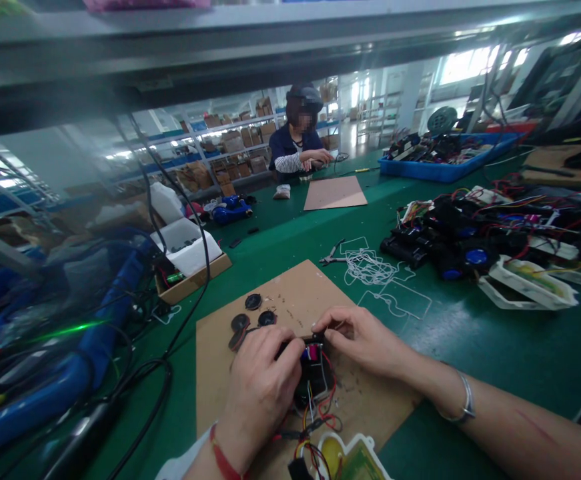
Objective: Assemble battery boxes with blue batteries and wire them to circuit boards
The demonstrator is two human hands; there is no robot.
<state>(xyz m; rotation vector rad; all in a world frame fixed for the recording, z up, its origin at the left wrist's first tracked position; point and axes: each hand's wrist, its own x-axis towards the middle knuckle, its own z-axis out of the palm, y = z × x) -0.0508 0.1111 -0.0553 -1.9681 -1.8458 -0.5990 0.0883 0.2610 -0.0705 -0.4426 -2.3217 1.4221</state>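
Note:
Over a brown board (290, 287), my left hand (267, 373) is wrapped round the left side of a black plastic housing (315, 383) with wires and a purple-red part inside. My right hand (363, 337) is closed in a pinch at the housing's far right corner; what lies between its fingertips is mostly hidden. Red, white, black and yellow wires (313, 427) trail from the housing toward me. They run near a white-framed piece (355, 460) with a yellow-green inside. Several round black speaker-like discs (253, 302) lie beyond my left hand.
A tangle of white wire (370, 267) and cutting pliers (332, 253) lie ahead. Black wired assemblies (450, 233) are heaped at right, near a blue tray (435, 172). Black cables (165, 360) hang at left by a small box (193, 283). A co-worker (297, 143) sits across the table.

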